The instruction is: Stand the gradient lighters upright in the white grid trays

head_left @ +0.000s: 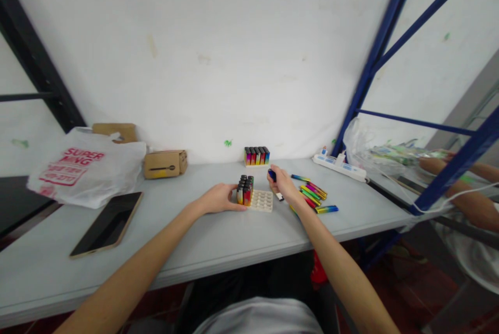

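Observation:
A white tray with rows of round holes lies on the grey table. Several rainbow-coloured lighters stand upright in its left part. My left hand rests on the table against the tray's left side, fingers curled by those lighters. My right hand hovers just right of the tray, pinching a blue lighter at its fingertips. More colourful lighters lie loose on the table to the right of that hand.
A small block of lighters stands by the wall. A phone, white plastic bag and cardboard box lie left. A power strip and blue rack frame are right, with another person's arm.

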`<state>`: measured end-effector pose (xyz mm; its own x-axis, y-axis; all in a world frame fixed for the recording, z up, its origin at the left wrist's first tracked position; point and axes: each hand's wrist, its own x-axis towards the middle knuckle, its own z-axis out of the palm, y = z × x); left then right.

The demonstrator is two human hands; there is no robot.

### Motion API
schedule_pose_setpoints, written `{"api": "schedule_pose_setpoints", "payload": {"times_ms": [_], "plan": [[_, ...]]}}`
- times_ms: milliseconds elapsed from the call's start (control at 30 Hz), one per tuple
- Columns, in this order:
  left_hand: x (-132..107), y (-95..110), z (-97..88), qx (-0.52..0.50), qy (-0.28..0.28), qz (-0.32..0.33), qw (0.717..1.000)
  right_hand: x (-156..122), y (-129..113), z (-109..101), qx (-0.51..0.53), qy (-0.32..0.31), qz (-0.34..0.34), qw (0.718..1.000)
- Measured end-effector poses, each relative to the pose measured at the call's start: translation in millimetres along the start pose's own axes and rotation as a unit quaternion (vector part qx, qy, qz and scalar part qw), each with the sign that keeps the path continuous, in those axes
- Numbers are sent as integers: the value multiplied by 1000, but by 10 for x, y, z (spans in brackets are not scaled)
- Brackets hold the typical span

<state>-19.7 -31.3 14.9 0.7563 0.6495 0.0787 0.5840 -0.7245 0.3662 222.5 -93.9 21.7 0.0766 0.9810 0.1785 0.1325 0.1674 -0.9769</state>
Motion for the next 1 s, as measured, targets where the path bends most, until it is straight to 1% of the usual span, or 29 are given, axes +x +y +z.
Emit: {"api": "schedule_pose_setpoints", "payload": {"times_ms": [100,167,367,500,567,700,767,867,1000], "plan": [[-5,11,-8,-2,0,-2,1000,11,-11,11,36,-22,14,999],[-5,13,-12,-2,1,2,1000,19,-7,9,22,-27,5,999],[-1,5,-7,-4,6,-3,1000,34,28,-27,-64,44,-7,997],[-2,8,-8,-2,1,-11,1000,21,17,-36,-98,64,-24,993],[-3,10,-11,-1,-2,-11,1000,18,11,-31,-95,57,-28,994],[-5,16,-15,-1,-4,-6,1000,35,24,-3,-30,11,-6,999],[-8,19,-17,-1,-2,-4,1000,52,41,11,-9,2,-7,1000],[-11,23,-20,-2,-3,-6,1000,69,56,15,-5,8,-37,999],[-11,27,-22,-7,0,-11,1000,61,47,0,-76,-35,-113,990]]}}
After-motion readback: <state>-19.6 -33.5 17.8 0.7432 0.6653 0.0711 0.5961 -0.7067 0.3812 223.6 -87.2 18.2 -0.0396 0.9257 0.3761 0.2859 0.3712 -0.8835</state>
